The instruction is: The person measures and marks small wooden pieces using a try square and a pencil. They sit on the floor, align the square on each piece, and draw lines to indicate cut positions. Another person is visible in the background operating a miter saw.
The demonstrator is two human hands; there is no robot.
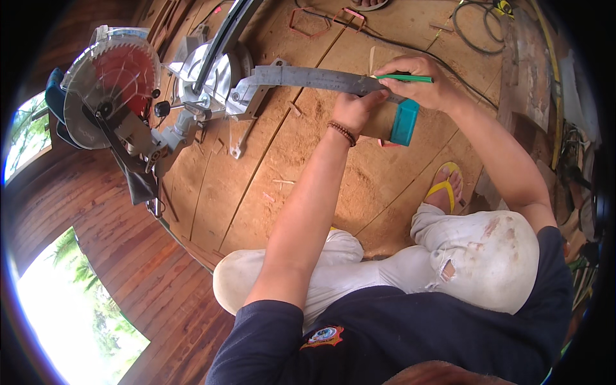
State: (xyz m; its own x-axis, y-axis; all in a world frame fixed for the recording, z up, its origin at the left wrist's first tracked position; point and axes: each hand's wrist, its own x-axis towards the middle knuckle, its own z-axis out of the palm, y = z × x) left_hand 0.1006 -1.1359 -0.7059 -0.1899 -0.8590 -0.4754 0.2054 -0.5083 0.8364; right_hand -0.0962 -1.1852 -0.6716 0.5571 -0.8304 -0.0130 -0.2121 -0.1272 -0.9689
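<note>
My left hand (357, 109), a beaded bracelet at its wrist, is closed at the near edge of a long dark grey strip (305, 77), its thumb over the strip's right part. My right hand (420, 77) grips a green pencil (410, 78), its tip at the strip's far edge beside a light wood piece (381, 56). A teal block-shaped piece (404, 122), which looks like a square's handle, sits at the strip's right end, against more light wood (378, 123). What my left fingers hold underneath is hidden. The strip's left end lies at the saw's metal fence.
A mitre saw (106, 90) with a large toothed blade and red guard stands at the left. Sawdust (346, 183) and offcuts lie on the wooden floor. A black cable (423, 48) runs across the far side. Stacked boards (526, 77) line the right.
</note>
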